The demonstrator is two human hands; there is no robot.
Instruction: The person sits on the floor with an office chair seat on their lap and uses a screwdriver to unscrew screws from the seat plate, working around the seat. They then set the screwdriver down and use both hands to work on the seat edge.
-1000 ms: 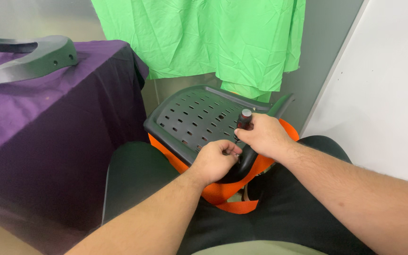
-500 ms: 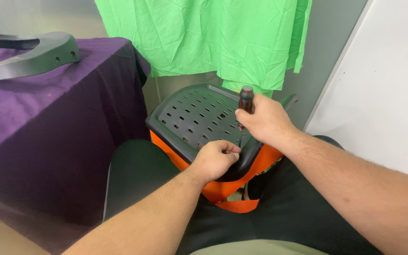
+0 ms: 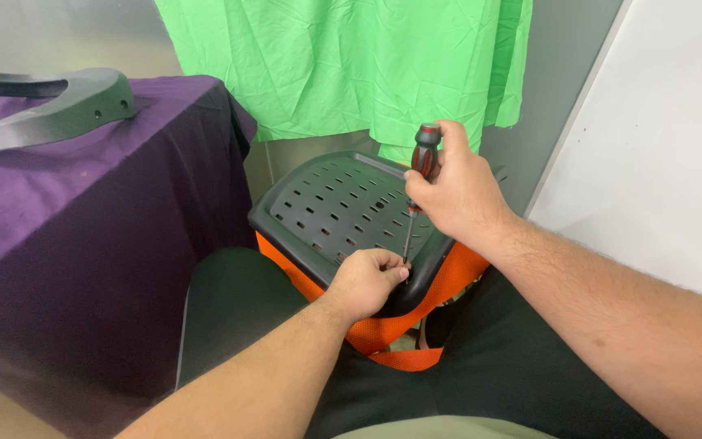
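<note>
upright, red-black screwdriver [image 3: 420,175] in right hand [image 3: 457,195].

Matt perforated grey plastic seat panel [image 3: 335,203], orange woven mesh [image 3: 383,329] beneath the hands, glossy red-black screwdriver handle [image 3: 425,154], thin metal shaft

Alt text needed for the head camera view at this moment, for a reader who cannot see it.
A person's right hand holds a red-and-black screwdriver upright, its tip at the pinched fingers of the left hand, over a dark slotted plastic chair panel with orange mesh resting on their lap. A purple-draped table stands to the left.
</note>
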